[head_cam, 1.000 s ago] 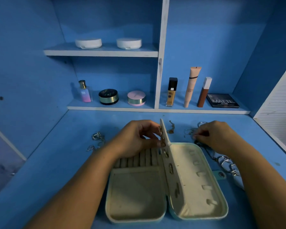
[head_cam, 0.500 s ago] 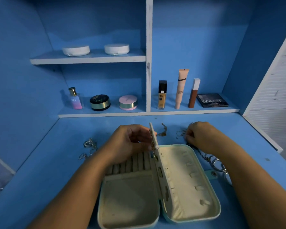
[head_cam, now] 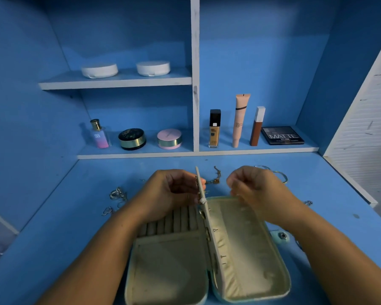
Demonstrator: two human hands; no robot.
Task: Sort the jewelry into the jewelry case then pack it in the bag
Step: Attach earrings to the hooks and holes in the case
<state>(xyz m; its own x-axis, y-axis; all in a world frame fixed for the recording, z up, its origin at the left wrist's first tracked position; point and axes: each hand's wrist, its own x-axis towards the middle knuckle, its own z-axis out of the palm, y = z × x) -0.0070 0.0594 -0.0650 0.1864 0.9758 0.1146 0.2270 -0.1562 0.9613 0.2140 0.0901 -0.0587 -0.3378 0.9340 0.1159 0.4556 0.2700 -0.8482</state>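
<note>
Pinching far end of upright divider flap (head_cam: 210, 230) w/ L hand (head_cam: 172, 190), jewelry case (head_cam: 169, 267) open on desk (head_cam: 53, 227); curling fingers (head_cam: 233, 183) of R hand (head_cam: 257, 190) over its right half, can't tell if holding anything

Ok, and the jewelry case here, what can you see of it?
The jewelry case lies open on the desk, pale teal outside, cream fabric inside. Its left half has ring rolls at the far end and an open compartment; the right half has small tabs. A middle flap stands upright, carrying a few earrings, its far end pinched by the left hand.
</note>
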